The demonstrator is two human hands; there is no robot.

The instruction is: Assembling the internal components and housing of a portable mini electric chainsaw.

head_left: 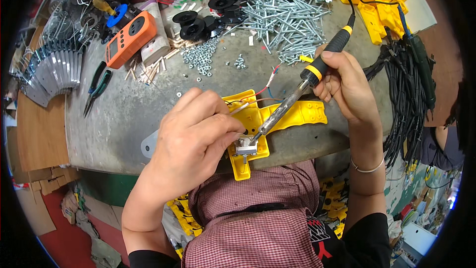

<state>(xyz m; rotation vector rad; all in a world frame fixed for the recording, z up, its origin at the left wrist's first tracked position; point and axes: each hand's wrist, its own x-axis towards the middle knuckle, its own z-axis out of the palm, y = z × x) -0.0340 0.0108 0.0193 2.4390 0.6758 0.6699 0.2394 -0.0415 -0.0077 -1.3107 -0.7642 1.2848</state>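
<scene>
In the head view, a yellow plastic housing half is lying hollow side up on the grey worktop, probably so that its inside stays within reach. A small metal component with a short shaft is sitting in its near end, whose walls are apparently steadying it.

The right hand is reaching in from the right of the housing half, its fingers grasping the black-and-yellow handle of a soldering iron, presumably to stay clear of the hot shaft; the tip is pointing down at the component. The left hand is leaning over the housing half's left side, fingers pinching together close beside the tip; what lies between them cannot be told.

Red and blue leads are trailing beyond the housing half. Farther beyond it, long screws are lying heaped; left of it, pliers are resting.
</scene>
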